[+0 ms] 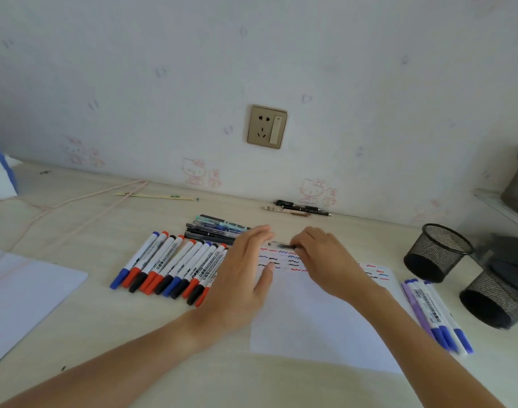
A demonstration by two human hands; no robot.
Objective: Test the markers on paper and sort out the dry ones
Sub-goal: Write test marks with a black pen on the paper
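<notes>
Right hand (319, 254) pinches a blurred dark pen (282, 245) at the paper's (310, 319) far edge, left hand (240, 278) flat and empty — rush it, and ink smears.

Pale wallpapered wall (369, 69) (faint pink cartoon-cat prints near base), brass-framed socket (267, 126) at centre. Light wood-grain desk (84, 231) below. Soft, even daylight.

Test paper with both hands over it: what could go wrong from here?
1. The left hand lies flat over fresh squiggles on the test paper; wet ink might smear.
2. The right hand holds a blurred dark pen; its mark may get confused among the crowded lines.
3. The marker row lies close; a sweep could scatter it.
</notes>
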